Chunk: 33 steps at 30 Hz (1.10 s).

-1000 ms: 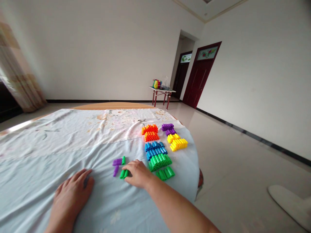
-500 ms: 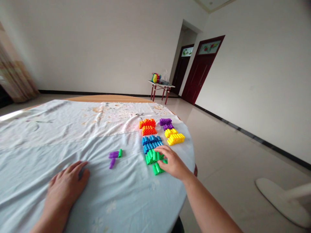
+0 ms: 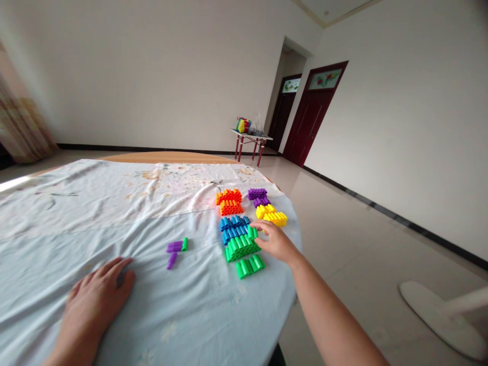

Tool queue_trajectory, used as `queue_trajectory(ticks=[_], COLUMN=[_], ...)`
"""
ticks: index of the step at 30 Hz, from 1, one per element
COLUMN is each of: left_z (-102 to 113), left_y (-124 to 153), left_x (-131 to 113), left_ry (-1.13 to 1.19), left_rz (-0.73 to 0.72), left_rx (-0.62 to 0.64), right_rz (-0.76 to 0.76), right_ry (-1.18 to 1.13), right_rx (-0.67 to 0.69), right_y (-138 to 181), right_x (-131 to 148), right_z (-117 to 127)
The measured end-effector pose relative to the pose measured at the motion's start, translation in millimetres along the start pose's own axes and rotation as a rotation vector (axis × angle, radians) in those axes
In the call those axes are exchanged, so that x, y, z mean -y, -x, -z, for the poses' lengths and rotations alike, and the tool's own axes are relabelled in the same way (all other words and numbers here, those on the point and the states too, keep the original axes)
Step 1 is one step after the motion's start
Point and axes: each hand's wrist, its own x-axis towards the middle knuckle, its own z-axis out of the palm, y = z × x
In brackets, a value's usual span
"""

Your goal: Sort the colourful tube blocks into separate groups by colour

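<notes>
My right hand [image 3: 275,240] pinches a green plastic tube [image 3: 252,233] between thumb and fingers, above the far edge of the green tube stack [image 3: 242,248]. A smaller green group [image 3: 250,266] lies just in front of that stack. Blue tubes [image 3: 235,230] are piled right behind the green ones. My left hand [image 3: 99,287] lies on the cloth, fingers stretched out and holding nothing. To its right are a few purple tubes [image 3: 174,247] and one green tube [image 3: 185,244].
Farther back on the cloth-covered table [image 3: 198,315] stand stacks of orange tubes [image 3: 229,201], purple tubes [image 3: 257,194] and yellow tubes [image 3: 271,215]. The table's rounded edge runs beneath my right forearm. A small side table [image 3: 251,136] with bags stands by the doorway.
My right hand has moved slightly up and right from over the green stack, with a green tube in its fingers. The left hand stays in place; the view has shifted a little.
</notes>
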Motion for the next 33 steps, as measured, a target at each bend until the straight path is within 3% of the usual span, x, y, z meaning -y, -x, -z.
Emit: queue_trajectory(ticks=[4,15,24,33], left_z=[0,-1,2,2], left_y=[-1,-1,0,1], left_x=[0,2,0,-1], left_ry=[0.007,0.010,0.031,0.030], left_rz=[0.016,0.005,-0.007,-0.004], left_rx=[0.009,-0.002,-0.007,-0.009], right_rz=[-0.030,-0.120,0.001,0.046], right_ry=[0.039,0.012,-0.015,0.047], right_rx=[-0.064,0.041,0.113,0.160], right_y=[-6,1,-11,-12], right_x=[-9,-16,17,19], right_z=[7,-1,-19,-25])
